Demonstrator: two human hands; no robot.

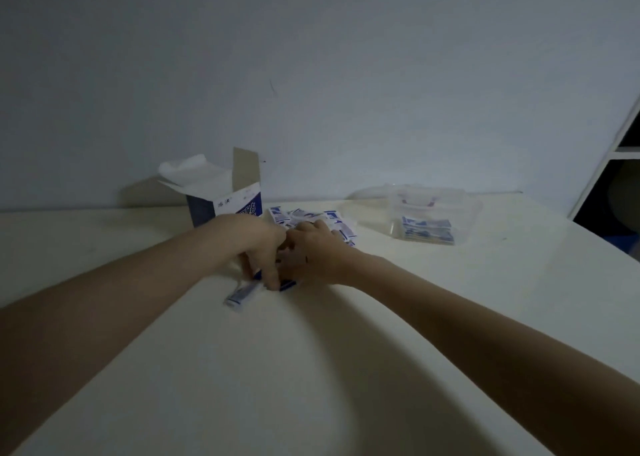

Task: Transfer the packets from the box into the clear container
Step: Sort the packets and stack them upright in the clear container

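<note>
An open blue-and-white box (221, 206) stands at the back left of the table, flaps up. Several blue-and-white packets (311, 218) lie in a loose pile to its right. My left hand (258, 247) and my right hand (317, 253) meet in front of the pile, fingers curled down onto a small stack of packets (285, 284) pressed against the table. One packet (240, 294) lies loose just left of the stack. The clear container (434, 213) sits at the back right with a few packets flat inside it.
The pale table (311, 369) runs to the wall. A clear lid (372, 197) lies beside the container's left side. A white shelf unit (613, 164) stands at the right edge, beyond the table's corner.
</note>
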